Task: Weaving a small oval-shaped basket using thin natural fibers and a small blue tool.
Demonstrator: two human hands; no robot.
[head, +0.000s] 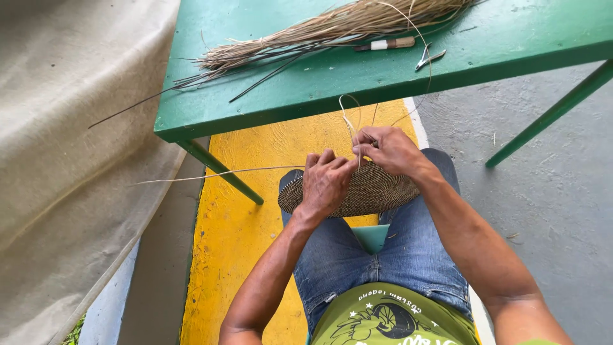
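A flat woven basket piece [373, 191], dark and tan, rests on my knees above my blue jeans. My left hand [325, 182] grips its near rim with the fingers curled over the edge. My right hand [389, 150] pinches a thin pale fibre strand [350, 118] at the rim, and the strand loops up toward the table. Another long strand [211, 174] trails off to the left from the work.
A green table [319, 83] stands in front of me with a bundle of dry straw fibres [319, 32], a knife with a wooden handle [386, 44] and small metal clippers [428, 57]. Grey tarp [70, 160] hangs at left. The floor is yellow and grey.
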